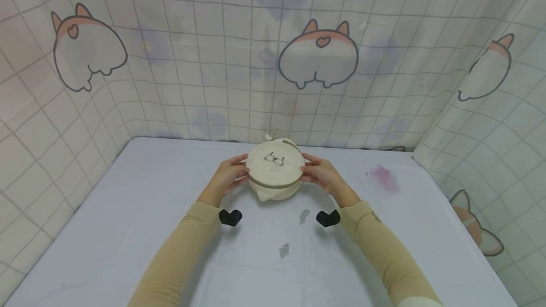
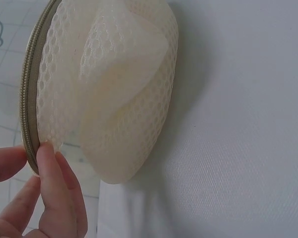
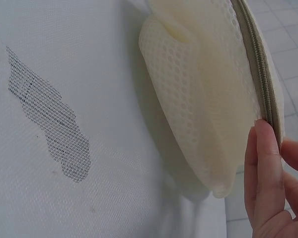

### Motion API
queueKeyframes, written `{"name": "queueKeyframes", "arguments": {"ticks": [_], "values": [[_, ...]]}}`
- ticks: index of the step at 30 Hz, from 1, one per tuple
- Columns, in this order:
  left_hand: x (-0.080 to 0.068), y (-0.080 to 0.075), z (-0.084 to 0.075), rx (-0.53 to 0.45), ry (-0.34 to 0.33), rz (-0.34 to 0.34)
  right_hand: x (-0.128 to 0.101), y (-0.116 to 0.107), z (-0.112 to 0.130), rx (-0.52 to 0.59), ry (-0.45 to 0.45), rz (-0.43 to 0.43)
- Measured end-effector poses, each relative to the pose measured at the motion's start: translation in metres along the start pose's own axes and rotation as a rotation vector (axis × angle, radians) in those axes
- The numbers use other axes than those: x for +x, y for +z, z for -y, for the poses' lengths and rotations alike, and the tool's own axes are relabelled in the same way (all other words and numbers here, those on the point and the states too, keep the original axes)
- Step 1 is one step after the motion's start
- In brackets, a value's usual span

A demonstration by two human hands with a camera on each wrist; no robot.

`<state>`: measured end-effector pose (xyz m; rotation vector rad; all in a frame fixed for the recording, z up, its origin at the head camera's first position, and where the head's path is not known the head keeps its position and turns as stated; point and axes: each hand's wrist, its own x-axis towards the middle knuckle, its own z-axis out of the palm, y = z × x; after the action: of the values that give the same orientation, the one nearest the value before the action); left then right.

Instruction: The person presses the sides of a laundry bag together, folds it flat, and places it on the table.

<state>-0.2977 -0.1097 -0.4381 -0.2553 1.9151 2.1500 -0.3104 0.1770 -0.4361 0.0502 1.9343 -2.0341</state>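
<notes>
Mesh bag (image 1: 275, 173), round and cream, held near the far edge of the white table (image 1: 149, 231). Left hand (image 1: 227, 174) and right hand (image 1: 325, 174) each pinch the zippered rim (image 2: 26, 94) at opposite sides. The soft body (image 3: 188, 99) sags beneath; whether it touches the tabletop cannot be told. Probable fault: uneven or slackened fingertip pressure could tilt the rim or let it slip, leaving the limp mesh creased or collapsed.

Soft, even light, diffuse shadows across the pale table (image 1: 128, 212), wrist views dimmer.
</notes>
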Motion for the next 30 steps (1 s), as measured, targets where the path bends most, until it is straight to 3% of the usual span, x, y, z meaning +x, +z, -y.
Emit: {"name": "queueKeyframes", "arguments": {"ticks": [30], "values": [[0.0064,0.0007,0.0077,0.012,-0.016,0.001,0.0024,-0.0009,-0.0049,0.013,0.023,-0.011]]}}
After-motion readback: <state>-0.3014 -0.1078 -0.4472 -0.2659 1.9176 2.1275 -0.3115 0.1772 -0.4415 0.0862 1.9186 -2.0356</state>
